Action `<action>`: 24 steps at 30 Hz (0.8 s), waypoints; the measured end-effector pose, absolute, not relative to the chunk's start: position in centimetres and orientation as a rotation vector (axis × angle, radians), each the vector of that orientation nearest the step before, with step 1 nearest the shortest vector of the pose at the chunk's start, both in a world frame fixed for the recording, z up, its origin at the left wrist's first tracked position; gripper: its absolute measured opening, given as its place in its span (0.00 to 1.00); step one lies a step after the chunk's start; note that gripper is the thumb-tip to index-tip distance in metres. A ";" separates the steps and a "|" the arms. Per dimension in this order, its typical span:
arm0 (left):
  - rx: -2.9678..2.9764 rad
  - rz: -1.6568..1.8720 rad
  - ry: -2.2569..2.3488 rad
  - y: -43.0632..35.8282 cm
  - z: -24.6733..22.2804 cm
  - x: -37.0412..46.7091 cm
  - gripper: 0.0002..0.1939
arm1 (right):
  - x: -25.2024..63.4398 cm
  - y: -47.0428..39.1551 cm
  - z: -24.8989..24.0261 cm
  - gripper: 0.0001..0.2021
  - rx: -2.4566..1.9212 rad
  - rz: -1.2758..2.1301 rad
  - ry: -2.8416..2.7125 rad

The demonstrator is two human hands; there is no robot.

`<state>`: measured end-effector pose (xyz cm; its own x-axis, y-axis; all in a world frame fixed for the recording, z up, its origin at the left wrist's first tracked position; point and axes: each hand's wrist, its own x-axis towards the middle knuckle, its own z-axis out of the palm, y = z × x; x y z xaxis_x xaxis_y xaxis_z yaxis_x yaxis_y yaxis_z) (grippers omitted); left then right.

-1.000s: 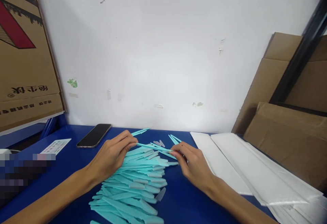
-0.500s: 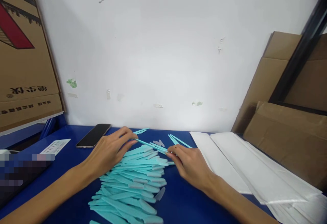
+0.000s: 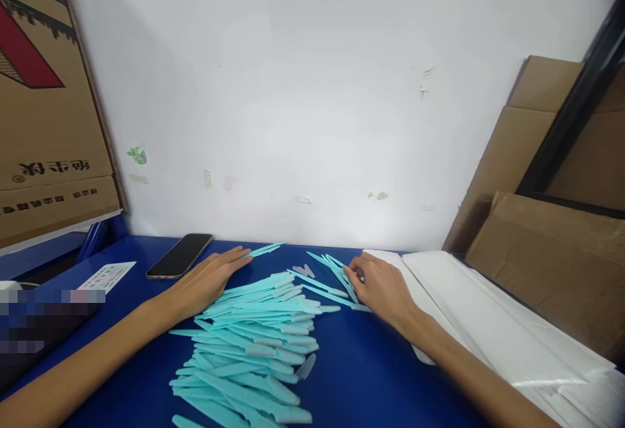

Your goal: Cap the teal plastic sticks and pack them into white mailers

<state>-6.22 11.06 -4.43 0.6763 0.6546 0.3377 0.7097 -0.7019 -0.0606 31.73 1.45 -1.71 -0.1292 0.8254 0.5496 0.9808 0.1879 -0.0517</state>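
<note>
A long pile of turquoise, knife-shaped plastic pieces (image 3: pixel 258 350) lies on the blue table (image 3: pixel 371 376). My left hand (image 3: pixel 209 278) rests palm down at the pile's upper left, fingers stretched out, with its tips at a few turquoise pieces (image 3: pixel 268 249) near the wall. To the right of the pile, my right hand (image 3: pixel 378 281) has its fingers curled together at a small loose group of turquoise pieces (image 3: pixel 334 271); what its fingertips hold is too small to tell. Small translucent caps (image 3: pixel 303 271) lie between the hands, and another cap (image 3: pixel 306 368) is beside the pile.
A black phone (image 3: pixel 180 256) and a printed card (image 3: pixel 107 276) lie at the left. White flat sleeves (image 3: pixel 488 317) are stacked at the right. Cardboard boxes stand at the left (image 3: pixel 53 109) and right (image 3: pixel 551 265), with a white wall (image 3: pixel 293 89) behind.
The thin turquoise pieces stretched between my hands are let go by my left hand, which has flattened. My right hand has moved slightly right, and more loose pieces lie beside it.
</note>
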 end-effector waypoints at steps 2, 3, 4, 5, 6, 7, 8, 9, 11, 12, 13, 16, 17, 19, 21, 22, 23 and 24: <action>-2.726 -0.435 -1.107 11.2 -4.4 -6.3 0.32 | 31.8 1.5 -2.0 0.15 -1.730 -0.476 -2.013; -2.732 -0.437 -1.107 11.3 -4.4 -6.4 0.31 | 31.9 1.5 -2.1 0.16 -1.748 -0.490 -2.016; -2.737 -0.439 -1.109 11.4 -4.3 -6.4 0.30 | 32.0 1.6 -2.2 0.17 -1.763 -0.504 -2.019; -2.742 -0.440 -1.110 11.4 -4.3 -6.5 0.29 | 32.0 1.6 -2.2 0.19 -1.776 -0.518 -2.020; -2.747 -0.442 -1.113 11.4 -4.3 -6.5 0.28 | 32.0 1.5 -2.2 0.20 -1.786 -0.529 -2.017; -2.750 -0.445 -1.115 11.4 -4.2 -6.5 0.28 | 31.9 1.5 -2.2 0.21 -1.792 -0.537 -2.012; -2.752 -0.450 -1.118 11.4 -4.2 -6.6 0.28 | 31.8 1.5 -2.1 0.21 -1.793 -0.540 -2.007; -2.756 -0.456 -1.120 11.3 -4.1 -6.6 0.28 | 31.7 1.4 -2.0 0.21 -1.784 -0.537 -2.007; -2.767 -0.464 -1.118 11.0 -3.8 -6.5 0.28 | 31.2 1.3 -1.8 0.20 -1.727 -0.506 -2.047; -2.773 -0.468 -1.116 10.8 -3.5 -6.4 0.28 | 30.9 1.2 -1.7 0.18 -1.676 -0.473 -2.097; -2.778 -0.472 -1.115 10.6 -3.2 -6.3 0.28 | 30.7 1.1 -1.6 0.17 -1.614 -0.429 -2.161; -2.783 -0.502 -1.118 10.1 -2.4 -6.0 0.27 | 30.0 0.8 -1.7 0.15 -1.416 -0.271 -2.366; -2.784 -0.512 -1.120 10.0 -2.2 -5.9 0.25 | 29.8 0.7 -1.8 0.16 -1.366 -0.224 -2.416; -2.785 -0.524 -1.122 10.0 -2.0 -5.7 0.21 | 29.5 0.5 -2.0 0.21 -1.298 -0.151 -2.483; -2.782 -0.526 -1.125 10.1 -2.0 -5.6 0.17 | 29.2 0.4 -2.1 0.24 -1.252 -0.061 -2.526; -2.777 -0.526 -1.127 10.1 -2.0 -5.6 0.16 | 29.1 0.4 -2.1 0.25 -1.235 -0.016 -2.536; -2.769 -0.526 -1.130 10.2 -2.1 -5.6 0.15 | 29.0 0.4 -2.2 0.25 -1.222 0.019 -2.540; -2.759 -0.526 -1.133 10.3 -2.2 -5.5 0.14 | 29.0 0.4 -2.2 0.25 -1.213 0.042 -2.538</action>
<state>-5.54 10.27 -2.16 0.6609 0.6601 0.3572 0.6991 -0.7145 0.0270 28.97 0.43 -2.22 -0.5845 0.7621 0.2785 0.7525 0.6375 -0.1651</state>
